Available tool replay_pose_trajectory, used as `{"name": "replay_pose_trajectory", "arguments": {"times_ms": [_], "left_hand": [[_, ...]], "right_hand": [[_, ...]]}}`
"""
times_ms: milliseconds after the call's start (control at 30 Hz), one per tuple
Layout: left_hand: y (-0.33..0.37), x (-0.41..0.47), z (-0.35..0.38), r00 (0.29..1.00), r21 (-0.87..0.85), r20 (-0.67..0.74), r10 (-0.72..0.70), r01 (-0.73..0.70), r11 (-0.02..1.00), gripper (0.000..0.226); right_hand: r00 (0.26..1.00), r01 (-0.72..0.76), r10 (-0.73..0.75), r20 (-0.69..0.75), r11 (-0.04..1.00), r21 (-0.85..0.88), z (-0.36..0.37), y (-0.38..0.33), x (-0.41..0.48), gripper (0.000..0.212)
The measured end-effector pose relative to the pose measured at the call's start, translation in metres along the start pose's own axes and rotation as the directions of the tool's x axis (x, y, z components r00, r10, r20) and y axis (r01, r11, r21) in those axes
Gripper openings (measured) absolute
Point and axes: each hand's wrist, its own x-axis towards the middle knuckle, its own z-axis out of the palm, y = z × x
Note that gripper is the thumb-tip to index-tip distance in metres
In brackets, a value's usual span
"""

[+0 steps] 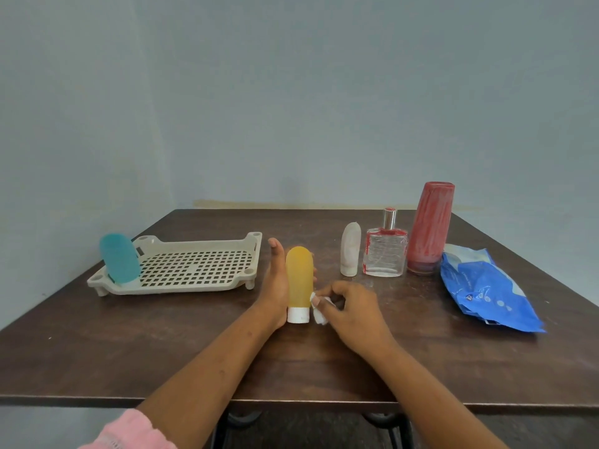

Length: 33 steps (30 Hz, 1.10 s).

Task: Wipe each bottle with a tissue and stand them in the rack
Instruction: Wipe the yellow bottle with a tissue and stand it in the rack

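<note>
A yellow squeeze bottle (299, 280) stands cap-down on the table's middle. My left hand (275, 286) grips it from the left, thumb up, fingertips showing at its far side. My right hand (351, 311) pinches a crumpled white tissue (317, 306) against the bottle's lower right side. A beige perforated rack (181, 268) sits at the left with a teal bottle (119, 258) standing in its left end. To the right stand a small white bottle (350, 249), a clear glass perfume bottle (385, 252) and a tall red bottle (429, 226).
A blue tissue pack (486, 288) lies at the right, near the table's edge. The dark wooden table (162, 345) ends close to me, with black legs below. A plain wall stands behind the table.
</note>
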Motion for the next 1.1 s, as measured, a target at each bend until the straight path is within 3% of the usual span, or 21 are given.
{"name": "replay_pose_trajectory", "arguments": {"times_ms": [133,300,433,533,633,767,933,1033,1100], "left_hand": [[0.0,0.002,0.0,1.0,-0.04,-0.006,-0.002,0.001,0.999,0.083],[0.0,0.004,-0.001,0.999,-0.052,-0.001,-0.036,0.036,0.998,0.079],[0.0,0.002,-0.001,0.999,-0.007,-0.019,-0.039,0.039,0.999,0.059],[0.0,0.005,-0.001,0.996,0.003,0.007,-0.086,0.086,0.996,0.066],[0.0,0.008,-0.002,0.995,-0.009,0.013,-0.094,0.094,0.996,0.073],[-0.001,0.008,-0.003,0.996,-0.017,-0.012,-0.088,0.088,0.996,0.065],[0.001,0.004,-0.005,0.991,0.006,0.016,-0.13,0.13,0.991,0.108],[0.003,0.001,-0.004,0.998,0.012,0.016,-0.058,0.058,0.998,0.087],[0.002,0.001,-0.003,0.998,0.016,0.063,-0.026,0.025,1.0,0.087]], "right_hand": [[0.999,-0.019,0.018,0.031,1.0,0.023,0.001,0.001,-0.005,0.006],[0.993,-0.014,0.025,-0.114,0.995,0.094,0.0,-0.001,0.009,0.003],[0.982,0.03,-0.005,-0.189,0.992,0.125,-0.003,-0.01,0.026,0.002],[0.971,0.056,-0.021,-0.238,0.988,0.142,-0.005,-0.013,0.041,0.002],[0.972,0.048,-0.015,-0.233,0.989,0.138,-0.005,-0.013,0.047,0.004],[0.979,0.015,0.027,-0.2,0.979,0.204,-0.001,-0.008,0.04,0.001],[0.989,-0.066,0.101,-0.112,0.958,0.279,0.001,-0.003,0.019,0.007],[0.991,-0.057,0.085,-0.104,0.969,0.241,-0.001,-0.002,0.013,0.003],[0.993,-0.04,0.062,-0.096,0.976,0.212,-0.003,-0.002,0.009,0.002]]}}
